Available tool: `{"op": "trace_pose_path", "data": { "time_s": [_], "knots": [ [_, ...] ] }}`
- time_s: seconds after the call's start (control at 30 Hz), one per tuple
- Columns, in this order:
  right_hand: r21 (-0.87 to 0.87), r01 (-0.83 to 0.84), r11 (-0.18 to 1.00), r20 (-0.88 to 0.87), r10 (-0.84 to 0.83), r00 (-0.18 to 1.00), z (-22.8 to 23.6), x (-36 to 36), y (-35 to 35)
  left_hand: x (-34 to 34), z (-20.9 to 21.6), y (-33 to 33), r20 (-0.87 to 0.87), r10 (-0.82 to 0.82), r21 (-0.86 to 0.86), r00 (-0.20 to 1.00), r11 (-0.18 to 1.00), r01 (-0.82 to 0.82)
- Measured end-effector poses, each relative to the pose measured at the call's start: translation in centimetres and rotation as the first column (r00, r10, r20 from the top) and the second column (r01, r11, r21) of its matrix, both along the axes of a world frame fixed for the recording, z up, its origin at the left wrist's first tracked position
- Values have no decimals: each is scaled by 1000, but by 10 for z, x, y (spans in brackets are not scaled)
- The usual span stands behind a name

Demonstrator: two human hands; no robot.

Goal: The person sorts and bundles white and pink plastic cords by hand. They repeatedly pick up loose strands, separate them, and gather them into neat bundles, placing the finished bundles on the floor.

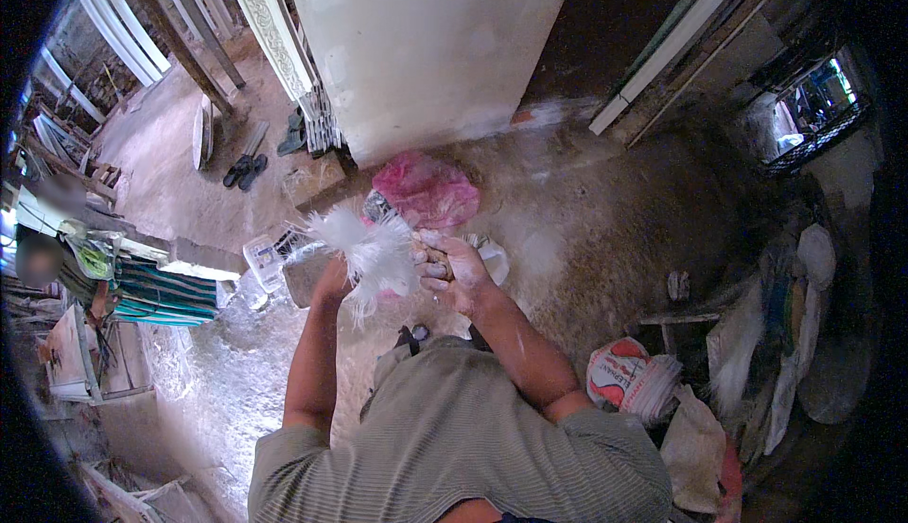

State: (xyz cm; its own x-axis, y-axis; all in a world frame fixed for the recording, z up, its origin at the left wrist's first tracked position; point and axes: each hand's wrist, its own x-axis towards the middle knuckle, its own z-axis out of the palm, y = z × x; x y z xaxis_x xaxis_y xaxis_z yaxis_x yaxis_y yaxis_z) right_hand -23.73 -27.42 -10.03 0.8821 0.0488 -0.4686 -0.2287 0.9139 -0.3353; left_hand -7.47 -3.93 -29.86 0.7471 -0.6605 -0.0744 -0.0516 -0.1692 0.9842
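A loose bundle of white fibres [371, 253] fans out in front of me, with strands sticking out at its upper left and lower end. My left hand [333, 279] is closed on its left side, and the fibres cover most of those fingers. At the bundle's right edge is my right hand [456, 270], its fingers curled in and coated with white. Whatever lies inside those curled fingers is hidden. Beyond both hands, a crumpled pink plastic sheet [427, 189] lies on the floor. Part of a white container [492, 260] shows behind my right hand.
A large white panel [426, 50] stands ahead, beside a dark panel. At left are a white tub [265, 263], dark sandals [246, 171], and another person in striped cloth [165, 291]. To the right sit a printed sack [629, 372] and a low stand [679, 319].
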Motion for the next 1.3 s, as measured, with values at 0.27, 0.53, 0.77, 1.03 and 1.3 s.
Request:
{"op": "trace_pose_path", "data": {
  "time_s": [0.27, 0.53, 0.77, 1.03, 1.3],
  "knots": [
    [-37, 779, 625, 478, -674, 564, 27, -93, -214, 11, 94, 47, -362, 536, -9, 763, 816, -577],
    [-193, 796, 574, 394, -698, 599, 3, -150, -206, 35, 157, 23, 164, 468, 243, 868, 834, -496],
    [-338, 669, 662, 119, -675, 728, -43, -130, -165, 57, 171, 47, -13, 547, 82, 837, 835, -544],
    [-847, -176, 502, -262, -106, 959, -65, -82, -73, 47, 215, 32, -440, 569, -343, 695, 609, -715],
    [-840, -43, -541, -238, 297, 925, -94, 0, 19, 26, 258, 10, -478, 503, -391, 720, 612, -687]
  ]
}}
